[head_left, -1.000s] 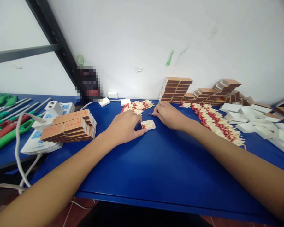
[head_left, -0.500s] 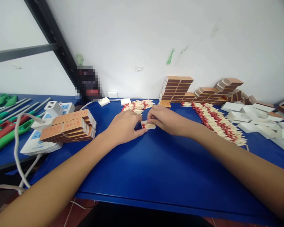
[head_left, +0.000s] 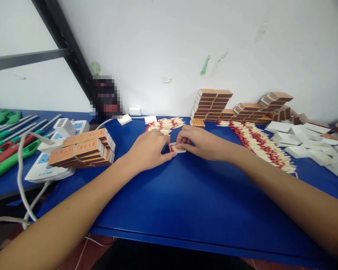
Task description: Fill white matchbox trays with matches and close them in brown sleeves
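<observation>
A small white matchbox tray (head_left: pixel 181 151) lies on the blue table with red-tipped matches (head_left: pixel 173 148) inside. My left hand (head_left: pixel 150 150) closes around its left end, thumb along the near side and fingers behind. Over the tray's right part, my right hand (head_left: pixel 193 142) has its fingers curled and its thumb pressing down at the matches. Those fingers hide part of the tray, and I cannot see exactly what they pinch. Just beyond my hands is a loose pile of matches (head_left: pixel 163 125), and an orange matchbox (head_left: pixel 197 123) lies flat behind my right hand.
Stacked matchboxes (head_left: pixel 212 105) stand against the wall. A long band of matches (head_left: pixel 263 146) and a heap of white trays (head_left: pixel 307 140) are on the right. At left, more matchboxes (head_left: pixel 87 147) rest beside a power strip (head_left: pixel 46 168) and green-handled tools (head_left: pixel 14 150).
The view has shifted slightly. My right fingers have curled in more over the tray and cover more of the matches. My left hand keeps its grip on the left end.
</observation>
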Tool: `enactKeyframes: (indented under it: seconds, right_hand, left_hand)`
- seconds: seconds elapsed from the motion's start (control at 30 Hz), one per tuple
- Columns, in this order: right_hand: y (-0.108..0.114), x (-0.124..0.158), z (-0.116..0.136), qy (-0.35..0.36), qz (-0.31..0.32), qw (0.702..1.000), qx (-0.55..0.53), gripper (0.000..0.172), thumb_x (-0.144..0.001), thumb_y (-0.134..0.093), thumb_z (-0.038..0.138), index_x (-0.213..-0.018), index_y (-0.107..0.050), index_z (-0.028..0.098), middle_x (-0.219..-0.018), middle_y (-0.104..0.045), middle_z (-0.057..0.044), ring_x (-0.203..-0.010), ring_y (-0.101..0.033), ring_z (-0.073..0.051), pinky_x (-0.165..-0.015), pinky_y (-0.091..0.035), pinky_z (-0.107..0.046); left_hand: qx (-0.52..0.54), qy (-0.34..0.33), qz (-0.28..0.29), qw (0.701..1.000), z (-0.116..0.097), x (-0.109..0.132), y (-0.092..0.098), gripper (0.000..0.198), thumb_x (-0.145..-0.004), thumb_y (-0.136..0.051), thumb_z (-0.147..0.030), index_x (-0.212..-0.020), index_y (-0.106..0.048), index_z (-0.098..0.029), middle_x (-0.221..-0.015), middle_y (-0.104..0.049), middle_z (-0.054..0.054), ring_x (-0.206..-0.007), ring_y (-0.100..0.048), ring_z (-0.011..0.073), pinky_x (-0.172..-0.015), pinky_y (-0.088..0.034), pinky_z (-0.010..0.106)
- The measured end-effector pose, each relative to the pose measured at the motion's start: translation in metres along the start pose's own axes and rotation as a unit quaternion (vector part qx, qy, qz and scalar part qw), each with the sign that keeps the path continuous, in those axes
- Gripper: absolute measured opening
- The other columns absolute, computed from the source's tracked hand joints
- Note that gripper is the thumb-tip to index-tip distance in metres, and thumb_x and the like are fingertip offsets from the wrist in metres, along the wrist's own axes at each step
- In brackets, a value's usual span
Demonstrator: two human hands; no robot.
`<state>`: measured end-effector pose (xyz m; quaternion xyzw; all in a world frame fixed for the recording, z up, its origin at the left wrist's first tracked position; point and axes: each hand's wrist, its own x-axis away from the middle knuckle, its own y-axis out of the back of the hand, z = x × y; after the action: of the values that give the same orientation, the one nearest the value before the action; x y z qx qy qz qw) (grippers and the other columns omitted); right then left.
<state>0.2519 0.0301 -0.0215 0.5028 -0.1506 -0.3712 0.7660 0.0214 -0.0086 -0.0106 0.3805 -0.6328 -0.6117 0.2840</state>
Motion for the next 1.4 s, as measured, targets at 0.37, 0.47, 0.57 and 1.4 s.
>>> enactKeyframes:
  seconds: [0.37, 0.47, 0.57, 1.4]
  right_hand:
    - [-0.013, -0.010, -0.033, -0.004, -0.123, 0.981, 0.148, 0.040, -0.106, -0.046, 0.023, -0.135, -0.074, 0.017, -0.118, -0.069, -0.018, -0.113, -0.058, -0.035, -0.099, -0.047, -0.049]
    - [-0.022, -0.011, -0.042, -0.007, -0.107, 0.977, 0.185, 0.053, -0.104, -0.040, 0.015, -0.149, -0.069, 0.016, -0.127, -0.067, -0.021, -0.116, -0.053, -0.037, -0.101, -0.047, -0.053]
    - [-0.025, -0.012, -0.045, -0.011, -0.110, 0.976, 0.186, 0.055, -0.103, -0.040, 0.014, -0.151, -0.067, 0.017, -0.129, -0.066, -0.021, -0.117, -0.052, -0.037, -0.100, -0.048, -0.053]
    - [-0.018, -0.013, -0.058, -0.019, -0.157, 0.978, 0.136, 0.024, -0.103, -0.056, 0.025, -0.107, -0.078, 0.019, -0.106, -0.073, -0.015, -0.106, -0.060, -0.034, -0.098, -0.049, -0.049]
  left_hand:
    - [0.006, -0.007, -0.010, 1.000, 0.001, 0.001, -0.002, 0.032, -0.101, -0.071, -0.049, -0.108, -0.077, -0.018, -0.105, -0.077, 0.011, -0.101, -0.070, 0.0306, -0.081, -0.050, 0.040]
    - [0.005, -0.005, -0.005, 1.000, 0.000, 0.001, -0.001, 0.033, -0.101, -0.071, -0.050, -0.107, -0.077, -0.018, -0.103, -0.077, 0.011, -0.100, -0.070, 0.0304, -0.080, -0.050, 0.040]
    - [0.001, -0.005, -0.002, 1.000, 0.000, 0.001, 0.000, 0.033, -0.101, -0.070, -0.049, -0.109, -0.076, -0.018, -0.106, -0.077, 0.011, -0.103, -0.070, 0.0309, -0.083, -0.051, 0.040]
    - [0.005, -0.007, -0.003, 1.000, 0.001, 0.001, 0.000, 0.032, -0.102, -0.069, -0.049, -0.108, -0.076, -0.018, -0.109, -0.078, 0.012, -0.103, -0.070, 0.0309, -0.082, -0.051, 0.040]
